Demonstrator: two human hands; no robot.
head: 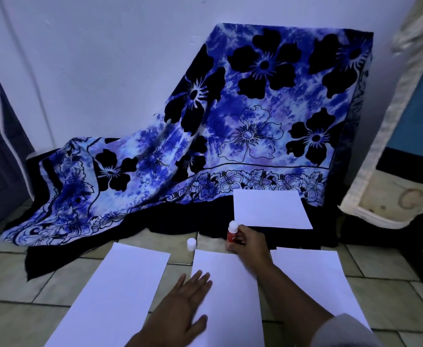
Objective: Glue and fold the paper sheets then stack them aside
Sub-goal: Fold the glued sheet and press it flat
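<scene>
right hand [246, 242]: fingers wrapped round one red glue stick [231, 233], white tip up, held upright at the far edge of the middle sheet [230, 296]. left hand [180, 304]: fingers flat and spread a little, holding nothing, palm down on the near-left part of the same sheet. one white cap [191, 244] stands alone on the floor [17, 284], just left of the glue stick, off the paper. paper count: four white sheets or stacks. three lie side by side on the tiled floor: left sheet [115, 294], middle, right sheet [330, 284] partly under the right forearm. a fourth, the far stack [270, 209], rests on the dark hem of one blue flowered cloth [243, 126]; cannot tell how many sheets it has. the cloth is draped over something against the white wall [92, 58].
</scene>
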